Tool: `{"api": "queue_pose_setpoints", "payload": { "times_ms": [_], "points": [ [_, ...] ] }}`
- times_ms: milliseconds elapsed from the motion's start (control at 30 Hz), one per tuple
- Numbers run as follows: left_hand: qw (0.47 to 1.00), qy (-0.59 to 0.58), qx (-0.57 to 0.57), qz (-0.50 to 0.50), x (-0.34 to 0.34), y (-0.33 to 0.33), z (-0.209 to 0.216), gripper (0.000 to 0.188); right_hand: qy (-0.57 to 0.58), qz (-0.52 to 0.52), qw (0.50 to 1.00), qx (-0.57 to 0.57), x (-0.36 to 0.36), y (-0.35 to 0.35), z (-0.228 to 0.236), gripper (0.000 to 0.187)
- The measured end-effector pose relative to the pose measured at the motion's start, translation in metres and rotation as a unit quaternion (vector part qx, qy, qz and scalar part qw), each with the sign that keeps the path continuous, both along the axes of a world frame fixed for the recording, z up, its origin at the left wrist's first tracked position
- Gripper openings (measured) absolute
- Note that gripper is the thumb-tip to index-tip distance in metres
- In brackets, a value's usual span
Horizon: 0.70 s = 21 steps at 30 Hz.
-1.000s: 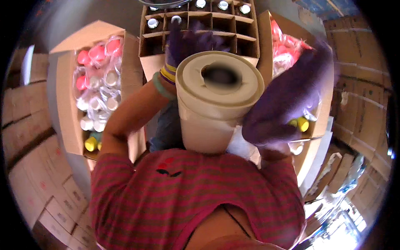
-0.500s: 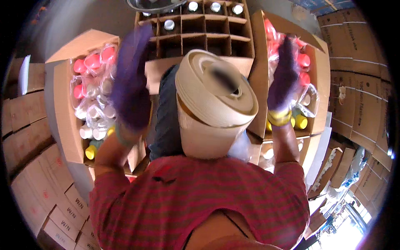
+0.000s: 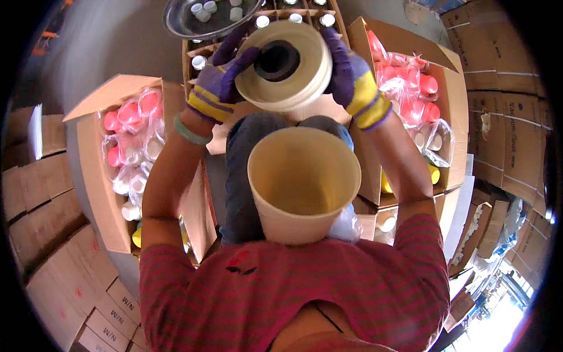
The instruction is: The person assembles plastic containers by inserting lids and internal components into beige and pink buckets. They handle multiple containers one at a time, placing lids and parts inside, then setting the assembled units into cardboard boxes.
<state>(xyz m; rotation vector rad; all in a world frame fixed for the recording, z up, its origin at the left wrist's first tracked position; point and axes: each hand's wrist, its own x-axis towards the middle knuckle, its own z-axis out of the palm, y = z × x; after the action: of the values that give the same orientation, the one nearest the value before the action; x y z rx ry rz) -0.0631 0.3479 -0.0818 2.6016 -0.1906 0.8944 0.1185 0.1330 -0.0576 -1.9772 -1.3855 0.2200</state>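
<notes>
A cream plastic bucket (image 3: 299, 226) stands on my lap against my striped shirt, its round mouth uncovered and its inside bare. Beyond it, both hands hold up a cream round lid (image 3: 315, 67) with a dark ring-shaped centre. My left hand (image 3: 221, 79), in a purple and yellow glove, closes on the lid's left edge with the thumb over its face. The right hand (image 3: 356, 76), gloved alike, grips the opposite edge, its fingertips partly hidden behind the lid. Behind the lid is a divided carton (image 3: 218, 132) holding white-capped bottles in its compartments.
A clear bowl (image 3: 173, 26) with several white caps rests at the far left of the divided carton. Cartons of bagged red- and white-topped bottles flank me, one left (image 3: 97, 176), one right (image 3: 460, 111). Stacked boxes line the left (image 3: 67, 252) and right (image 3: 504, 123).
The lid, which lay tilted on the bucket, is now lifted off and away from me. Both hands, earlier apart over the side cartons, have come inward and taken hold of it.
</notes>
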Motion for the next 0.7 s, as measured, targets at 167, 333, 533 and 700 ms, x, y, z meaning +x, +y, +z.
{"api": "queue_pose_setpoints", "payload": {
  "times_ms": [167, 333, 533, 700],
  "points": [
    [0.687, 0.082, -0.718, 0.08, 0.035, 0.015, -0.129, 0.051, 0.208, -0.038, 0.97, 0.123, 0.021, 0.057, -0.089, 0.05],
    [0.539, -0.003, -0.826, 0.162, 0.068, 0.002, -0.112, 0.045, -0.219, 0.058, 0.96, -0.167, 0.029, 0.087, -0.101, 0.051],
    [0.539, -0.023, -0.815, 0.214, 0.085, 0.009, -0.134, 0.047, -0.189, 0.098, 0.959, -0.185, 0.032, 0.109, -0.097, 0.058],
    [0.535, -0.011, -0.816, 0.219, 0.09, 0.0, -0.147, 0.051, -0.165, 0.105, 0.955, -0.222, 0.039, 0.121, -0.13, 0.051]
  ]
}}
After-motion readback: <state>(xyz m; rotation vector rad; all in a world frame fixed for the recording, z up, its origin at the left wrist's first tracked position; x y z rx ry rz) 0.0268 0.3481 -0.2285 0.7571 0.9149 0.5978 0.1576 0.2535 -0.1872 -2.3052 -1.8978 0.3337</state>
